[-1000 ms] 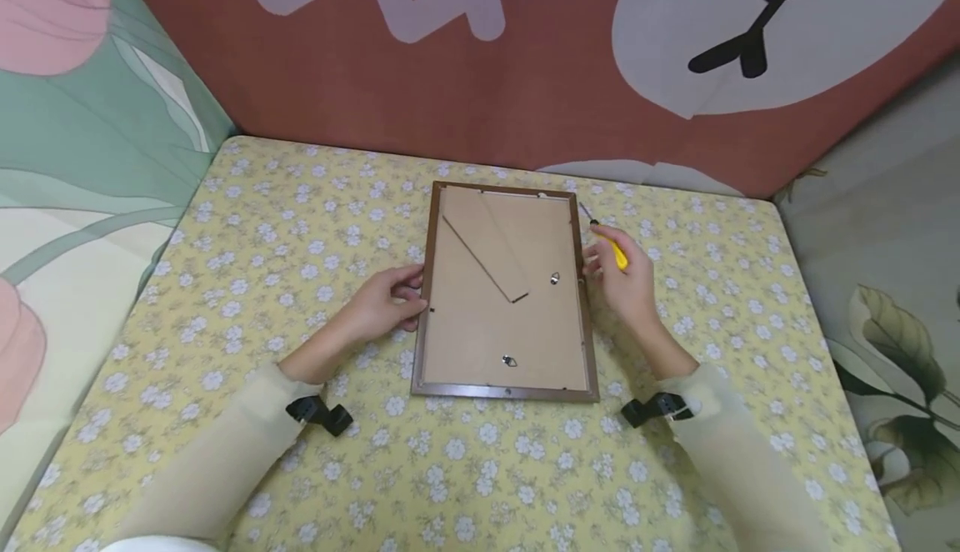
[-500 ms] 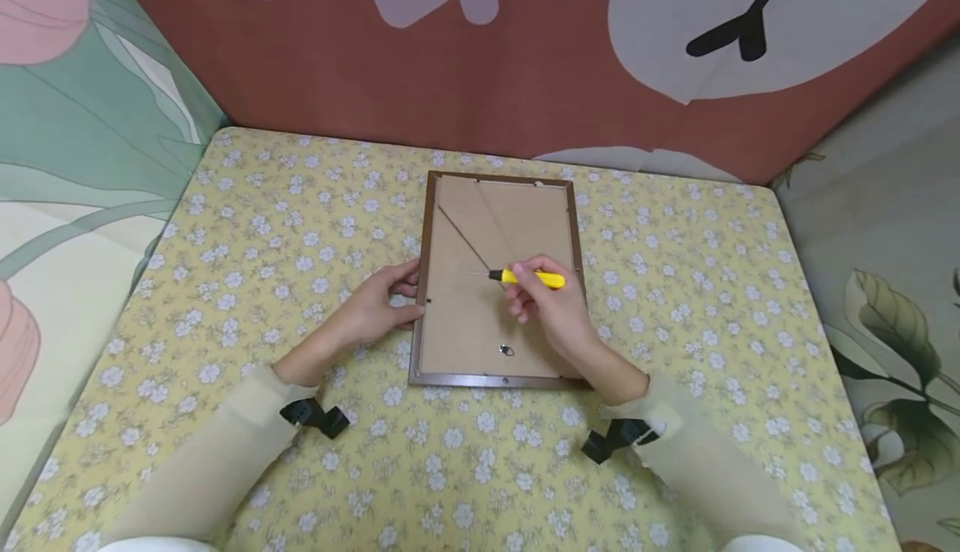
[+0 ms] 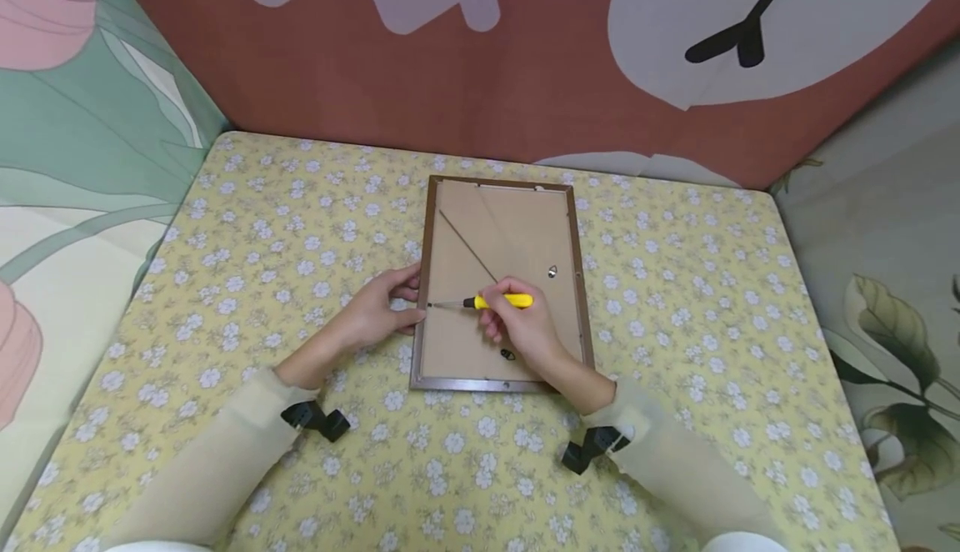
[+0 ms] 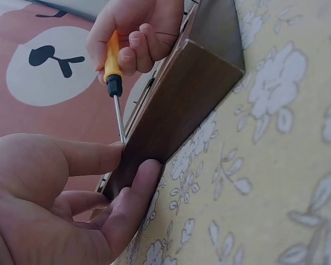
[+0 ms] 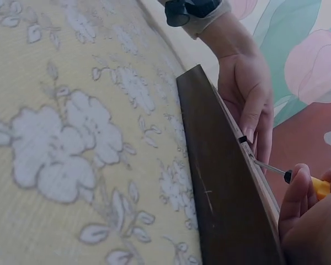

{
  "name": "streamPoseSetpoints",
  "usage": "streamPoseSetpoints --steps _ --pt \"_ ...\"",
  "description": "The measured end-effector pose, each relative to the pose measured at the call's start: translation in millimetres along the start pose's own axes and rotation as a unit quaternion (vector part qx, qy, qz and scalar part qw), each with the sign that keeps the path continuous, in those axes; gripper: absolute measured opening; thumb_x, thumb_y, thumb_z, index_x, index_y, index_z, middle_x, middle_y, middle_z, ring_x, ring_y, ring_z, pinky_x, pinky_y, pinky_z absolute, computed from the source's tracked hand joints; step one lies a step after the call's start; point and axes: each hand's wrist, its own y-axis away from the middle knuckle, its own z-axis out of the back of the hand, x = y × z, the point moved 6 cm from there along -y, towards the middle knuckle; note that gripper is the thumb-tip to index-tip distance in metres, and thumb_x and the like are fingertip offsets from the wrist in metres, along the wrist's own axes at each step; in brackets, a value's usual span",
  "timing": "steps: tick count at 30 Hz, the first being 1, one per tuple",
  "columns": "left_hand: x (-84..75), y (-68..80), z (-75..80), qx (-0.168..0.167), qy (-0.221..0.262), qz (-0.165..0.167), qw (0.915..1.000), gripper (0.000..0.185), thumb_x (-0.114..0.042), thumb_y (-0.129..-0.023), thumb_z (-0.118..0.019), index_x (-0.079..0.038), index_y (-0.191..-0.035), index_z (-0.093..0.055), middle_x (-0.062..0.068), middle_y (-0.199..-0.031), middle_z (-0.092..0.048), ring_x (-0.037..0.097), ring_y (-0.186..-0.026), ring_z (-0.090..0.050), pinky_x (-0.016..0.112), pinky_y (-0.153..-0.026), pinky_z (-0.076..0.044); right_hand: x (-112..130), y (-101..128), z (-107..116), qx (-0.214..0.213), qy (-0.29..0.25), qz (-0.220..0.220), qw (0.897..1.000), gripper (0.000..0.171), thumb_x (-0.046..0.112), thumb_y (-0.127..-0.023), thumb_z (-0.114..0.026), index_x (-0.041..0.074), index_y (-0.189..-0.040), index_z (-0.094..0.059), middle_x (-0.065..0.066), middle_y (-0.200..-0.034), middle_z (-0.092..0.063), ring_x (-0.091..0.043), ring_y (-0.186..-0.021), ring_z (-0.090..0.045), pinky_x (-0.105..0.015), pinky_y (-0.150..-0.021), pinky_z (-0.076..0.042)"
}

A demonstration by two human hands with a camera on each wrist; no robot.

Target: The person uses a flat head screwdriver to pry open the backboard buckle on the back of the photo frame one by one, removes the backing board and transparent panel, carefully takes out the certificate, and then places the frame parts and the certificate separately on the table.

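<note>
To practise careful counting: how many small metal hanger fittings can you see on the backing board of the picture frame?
2. One metal hanger sits near the right edge at mid-height; the other hanger lies near the bottom edge, beside the right hand. That hand may hide others.

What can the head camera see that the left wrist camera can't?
Only the head view shows the whole backing board, its two small metal hangers and both sleeves. Only the left wrist view shows the left hand gripping the frame's outer side up close. Both show the right hand holding the yellow screwdriver, tip at the frame's left edge.
</note>
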Motion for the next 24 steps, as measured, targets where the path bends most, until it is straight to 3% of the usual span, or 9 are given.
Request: streamPoseSetpoints --steps 10,16,20,24 --pt "2.9 -0.5 -0.2 0.000 -0.003 -0.005 1.0000 0.083 0.009 -0.091 -0.068 0.000 -0.160 -0.022 0.022 -0.139 -0.045 0.035 -0.121 -0.051 0.032 -0.076 -0.064 -2.4 2.0 -4.3 0.008 0.043 0.014 0.999 0.013 0.009 -0.100 -0.065 -0.004 -0.101 -0.065 -0.016 -0.076 -0.068 -0.017 -0.055 -0.061 -0.023 -0.049 -0.056" --pt "2.6 -1.4 -0.8 -0.005 -0.008 0.008 0.9999 0.082 0.008 -0.091 -0.069 -0.001 -0.160 -0.024 0.022 -0.140 -0.043 0.036 -0.122 -0.052 0.033 -0.075 -0.064 2.1 4.1 -10.0 0.025 0.060 0.055 0.996 0.013 0.006 -0.099 -0.066 -0.006 -0.099 -0.066 -0.023 -0.078 -0.068 -0.019 -0.058 -0.065 -0.028 -0.053 -0.060" --pt "2.9 -0.2 -0.5 -0.005 -0.001 0.017 0.9998 0.083 0.007 -0.090 -0.069 0.000 -0.160 -0.024 0.023 -0.144 -0.042 0.039 -0.123 -0.054 0.033 -0.077 -0.064 14.5 1.5 -17.6 0.046 0.099 0.096 0.989 0.012 0.005 -0.099 -0.066 -0.006 -0.095 -0.066 -0.023 -0.077 -0.068 -0.023 -0.059 -0.066 -0.033 -0.054 -0.062" --pt "3.6 -0.5 -1.0 -0.003 0.000 0.014 0.9999 0.083 0.007 -0.090 -0.070 0.001 -0.159 -0.024 0.024 -0.146 -0.043 0.040 -0.122 -0.056 0.034 -0.078 -0.064 35.1 -4.9 -29.6 0.056 0.182 0.116 0.975 0.012 0.007 -0.099 -0.066 0.000 -0.089 -0.067 -0.016 -0.072 -0.067 -0.025 -0.058 -0.066 -0.036 -0.053 -0.062"
